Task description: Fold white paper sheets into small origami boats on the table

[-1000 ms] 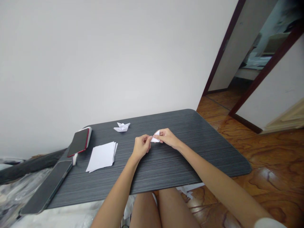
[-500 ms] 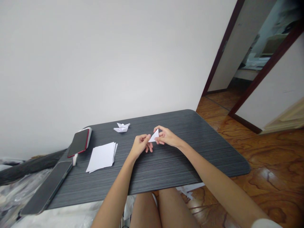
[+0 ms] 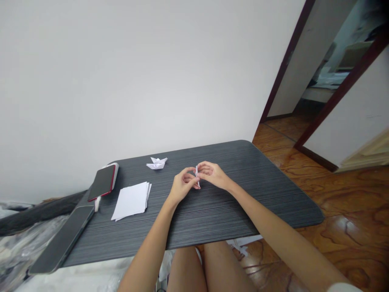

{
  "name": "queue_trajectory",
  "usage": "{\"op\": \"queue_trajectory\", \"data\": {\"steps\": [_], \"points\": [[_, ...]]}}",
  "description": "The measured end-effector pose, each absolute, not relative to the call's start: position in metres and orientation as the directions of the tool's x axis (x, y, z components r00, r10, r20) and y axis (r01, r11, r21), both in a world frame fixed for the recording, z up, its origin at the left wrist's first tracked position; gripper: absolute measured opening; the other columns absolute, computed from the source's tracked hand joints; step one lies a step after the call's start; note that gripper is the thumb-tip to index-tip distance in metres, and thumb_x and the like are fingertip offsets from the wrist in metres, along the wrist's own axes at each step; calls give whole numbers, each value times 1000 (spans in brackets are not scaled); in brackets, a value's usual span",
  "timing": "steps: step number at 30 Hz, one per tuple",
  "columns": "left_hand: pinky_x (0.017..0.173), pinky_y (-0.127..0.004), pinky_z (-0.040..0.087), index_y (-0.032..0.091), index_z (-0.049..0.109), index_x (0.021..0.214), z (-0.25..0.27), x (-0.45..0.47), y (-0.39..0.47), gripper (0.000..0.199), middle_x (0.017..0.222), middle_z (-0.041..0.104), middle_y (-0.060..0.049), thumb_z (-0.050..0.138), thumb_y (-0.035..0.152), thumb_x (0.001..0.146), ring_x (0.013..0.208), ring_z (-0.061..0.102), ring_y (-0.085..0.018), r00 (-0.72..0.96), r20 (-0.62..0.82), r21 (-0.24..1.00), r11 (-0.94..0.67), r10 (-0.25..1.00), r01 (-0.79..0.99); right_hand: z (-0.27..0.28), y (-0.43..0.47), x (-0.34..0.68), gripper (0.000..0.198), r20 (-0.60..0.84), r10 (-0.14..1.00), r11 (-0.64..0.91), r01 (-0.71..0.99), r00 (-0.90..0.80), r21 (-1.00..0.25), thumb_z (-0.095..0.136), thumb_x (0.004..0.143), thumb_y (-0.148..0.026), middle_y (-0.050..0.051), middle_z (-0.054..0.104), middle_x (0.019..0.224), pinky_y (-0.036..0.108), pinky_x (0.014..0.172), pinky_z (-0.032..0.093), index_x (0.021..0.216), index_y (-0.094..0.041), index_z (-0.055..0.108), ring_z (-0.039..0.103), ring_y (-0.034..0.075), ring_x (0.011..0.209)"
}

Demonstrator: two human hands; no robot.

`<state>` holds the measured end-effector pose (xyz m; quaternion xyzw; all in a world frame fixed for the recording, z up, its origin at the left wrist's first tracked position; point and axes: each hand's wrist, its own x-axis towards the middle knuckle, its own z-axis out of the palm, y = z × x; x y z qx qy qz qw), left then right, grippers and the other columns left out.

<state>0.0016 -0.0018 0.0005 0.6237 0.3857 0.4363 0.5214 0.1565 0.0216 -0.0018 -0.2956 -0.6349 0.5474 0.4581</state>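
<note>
A small piece of folded white paper (image 3: 197,172) is held edge-on between my two hands, above the middle of the dark table (image 3: 231,211). My left hand (image 3: 184,184) pinches it from the left with thumb and fingers. From the right, my right hand (image 3: 212,174) grips it the same way, its fingers curled. Only a thin strip of the paper shows; the fingers hide part of it. Farther back on the left sits a folded paper boat (image 3: 157,164). Left of my left hand lies a stack of square white paper (image 3: 130,200).
A red-edged phone (image 3: 103,181) rests on a white object at the table's left end, with a white plug beside it. Nearer me is a larger dark device (image 3: 62,239). A white wall (image 3: 152,81) stands behind; paper scraps (image 3: 241,245) lie below the front edge.
The folded paper has turned from showing a flat triangular face to standing edge-on. My left fingers have curled in and both hands have come closer together around it.
</note>
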Motion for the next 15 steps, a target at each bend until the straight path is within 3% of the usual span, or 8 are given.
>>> {"op": "queue_trajectory", "data": {"steps": [5, 15], "points": [[56, -26, 52, 12, 46, 100, 1, 2, -2, 40, 61, 61, -2, 60, 33, 69, 53, 62, -15, 302, 152, 984, -173, 941, 46, 2, 21, 159, 25, 272, 863, 256, -96, -426, -962, 61, 68, -27, 5, 62, 85, 33, 79, 46, 89, -15, 54, 60, 15, 80], [62, -31, 54, 14, 44, 97, 0, 4, -1, 34, 64, 61, -1, 57, 32, 72, 58, 64, -16, 262, 152, 988, -146, 953, -44, -11, 22, 151, 18, 368, 883, 376, -27, -292, -926, 50, 73, -17, 6, 62, 92, 30, 79, 46, 90, -17, 56, 59, 15, 86]]}}
